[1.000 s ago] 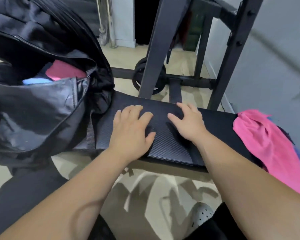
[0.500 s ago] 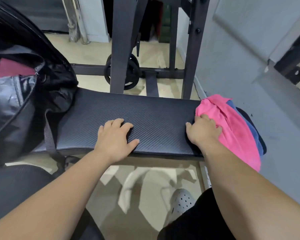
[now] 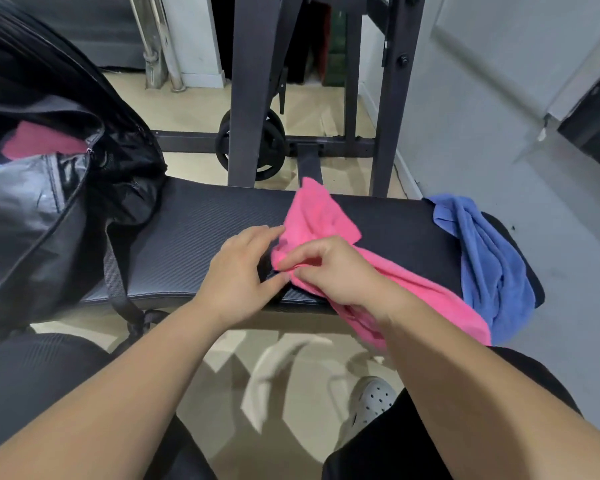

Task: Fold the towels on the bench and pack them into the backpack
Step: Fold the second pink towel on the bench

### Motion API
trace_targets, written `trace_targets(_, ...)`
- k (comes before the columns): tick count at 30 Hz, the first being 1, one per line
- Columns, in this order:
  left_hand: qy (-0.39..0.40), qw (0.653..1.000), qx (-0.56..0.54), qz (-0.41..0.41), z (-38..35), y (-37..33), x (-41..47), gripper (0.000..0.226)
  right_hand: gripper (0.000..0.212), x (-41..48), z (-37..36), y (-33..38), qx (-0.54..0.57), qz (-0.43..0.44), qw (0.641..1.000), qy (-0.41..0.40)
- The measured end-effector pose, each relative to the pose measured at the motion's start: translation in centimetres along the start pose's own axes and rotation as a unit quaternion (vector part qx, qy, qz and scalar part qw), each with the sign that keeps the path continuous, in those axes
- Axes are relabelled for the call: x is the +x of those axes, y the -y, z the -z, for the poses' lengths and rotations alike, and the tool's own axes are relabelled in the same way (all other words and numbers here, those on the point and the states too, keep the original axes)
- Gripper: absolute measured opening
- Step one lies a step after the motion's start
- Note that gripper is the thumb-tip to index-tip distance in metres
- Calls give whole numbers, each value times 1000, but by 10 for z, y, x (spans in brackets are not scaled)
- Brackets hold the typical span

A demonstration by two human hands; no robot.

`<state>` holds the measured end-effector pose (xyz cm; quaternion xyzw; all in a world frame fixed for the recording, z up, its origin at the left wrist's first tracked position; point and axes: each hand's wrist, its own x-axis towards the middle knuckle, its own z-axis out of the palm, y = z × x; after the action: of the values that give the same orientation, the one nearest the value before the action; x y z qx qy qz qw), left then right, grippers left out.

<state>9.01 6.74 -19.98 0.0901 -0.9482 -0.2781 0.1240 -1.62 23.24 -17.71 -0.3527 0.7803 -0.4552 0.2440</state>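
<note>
A crumpled pink towel [image 3: 321, 216] lies across the middle of the black padded bench [image 3: 194, 237], one end trailing off the front edge. My right hand [image 3: 333, 271] is closed on its near edge. My left hand [image 3: 239, 271] pinches the same edge with fingertips, just left of the right hand. A blue towel [image 3: 482, 251] lies bunched at the bench's right end. The open black backpack [image 3: 39, 209] stands at the bench's left end, with a folded dark pink towel [image 3: 39, 143] and something light blue inside.
A dark steel rack upright [image 3: 250, 88] and weight plate [image 3: 271, 143] stand behind the bench. A grey wall [image 3: 499, 116] runs along the right. My knees and a grey clog [image 3: 371, 400] are below the bench's front edge, on tan floor.
My right hand pulled the pink towel from the right end to the bench's middle, uncovering the blue towel. My left hand lifted off the pad and took hold of the pink towel's edge.
</note>
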Motion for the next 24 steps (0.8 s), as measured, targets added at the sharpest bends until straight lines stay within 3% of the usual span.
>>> trace_targets(4,-15,995,-95,6,1,-2,-2,24,26,-2,-4,11,79,-3,997,-11)
trace_targets(9,-31,986,-151,64,8,-9,-1,9,30,-2,-3,19,123,-12,992,-15)
trace_targets(13,-92,969,-203,102,26,-16,1,21,30,-1,3,13,-137,8,990,-24)
trace_targets(16,-109,957,-241,121,43,-16,2,21,30,0,11,7,-204,-9,979,-24)
trace_targets(18,-52,936,-322,130,59,-16,0,24,24,0,20,9,-207,-22,977,-38)
trace_targets(21,127,913,-367,123,88,-19,-10,19,18,-4,36,16,-202,-41,977,-46)
trace_targets(23,232,871,-415,124,107,-23,-19,16,16,-10,43,22,-168,-60,984,-25)
trace_targets(24,248,851,-447,121,115,-24,-22,17,17,-13,46,26,-139,-71,988,-11)
